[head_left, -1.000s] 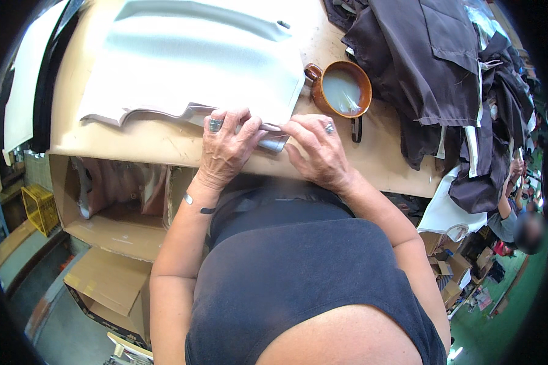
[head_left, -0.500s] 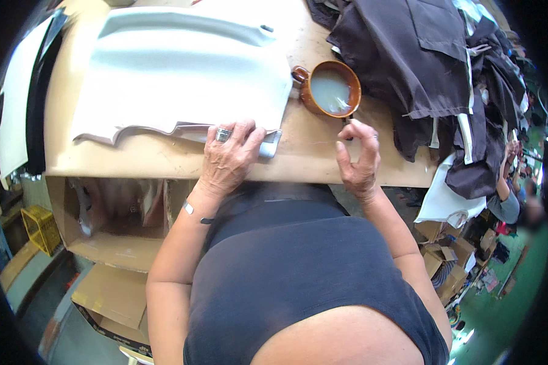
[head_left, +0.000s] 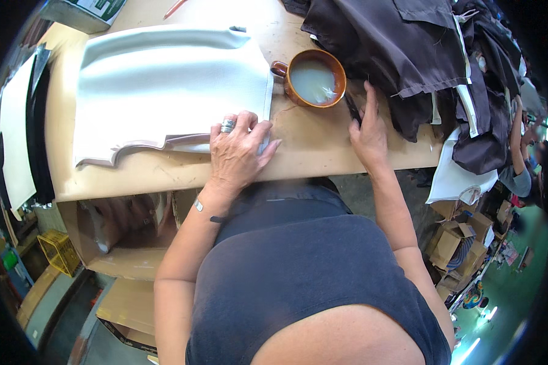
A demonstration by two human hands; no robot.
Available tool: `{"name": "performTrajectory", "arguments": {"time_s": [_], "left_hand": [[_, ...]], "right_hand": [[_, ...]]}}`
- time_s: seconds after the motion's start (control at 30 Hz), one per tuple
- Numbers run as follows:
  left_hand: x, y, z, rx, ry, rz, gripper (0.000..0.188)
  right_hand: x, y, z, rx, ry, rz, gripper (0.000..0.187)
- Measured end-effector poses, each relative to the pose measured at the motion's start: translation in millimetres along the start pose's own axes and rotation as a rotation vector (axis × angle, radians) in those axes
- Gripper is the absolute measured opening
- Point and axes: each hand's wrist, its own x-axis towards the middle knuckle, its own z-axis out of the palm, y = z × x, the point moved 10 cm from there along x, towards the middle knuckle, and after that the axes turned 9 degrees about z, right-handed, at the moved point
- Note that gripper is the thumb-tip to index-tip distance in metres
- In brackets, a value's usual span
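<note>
A large white sheet of material (head_left: 170,91) lies flat on the table, its near edge turned up to show a brownish underside. My left hand (head_left: 237,146) rests on its near right corner, fingers bent and thumb out to the side, pressing on the sheet. To the right stands a brown mug (head_left: 341,73) holding cloudy whitish liquid. Just below the mug, my right hand (head_left: 371,134) has a slim dark tool (head_left: 352,108) between thumb and fingers, with the index finger stretched along past it. The tool's kind is unclear.
Dark brown garments (head_left: 389,55) are heaped over the table's right side. A box (head_left: 82,12) and a reddish stick (head_left: 175,8) are at the back. White and black sheets (head_left: 18,134) hang at left. Open cardboard boxes (head_left: 128,304) sit below. Another person's arm (head_left: 516,140) shows far right.
My right hand has gone from a loose curl near the mug to a straighter reach farther right, the dark tool shifting with it. My left hand stays on the sheet's corner, thumb now spread.
</note>
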Motion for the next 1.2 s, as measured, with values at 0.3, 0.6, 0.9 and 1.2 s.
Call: {"name": "performTrajectory", "arguments": {"time_s": [0.3, 0.6, 0.9, 1.2], "left_hand": [[7.1, -23.0, 2.3, -0.441, 0.136, -0.156, 0.006], [4.2, -38.7, -3.6, -0.652, 0.207, -0.256, 0.007], [3.6, -33.7, -9.7, -0.715, 0.243, -0.182, 0.007], [-39.0, 27.0, -8.1, -0.021, 0.033, 0.625, 0.020]], "right_hand": [[-58.2, -48.7, -9.0, 0.249, -0.253, -0.132, 0.064], [-47.7, -117.3, 31.9, -0.019, -0.329, -0.236, 0.072], [-43.1, -126.6, 46.2, -0.091, -0.273, -0.245, 0.072], [-65.5, -51.1, 11.7, -0.228, 0.076, -0.356, 0.077]]}}
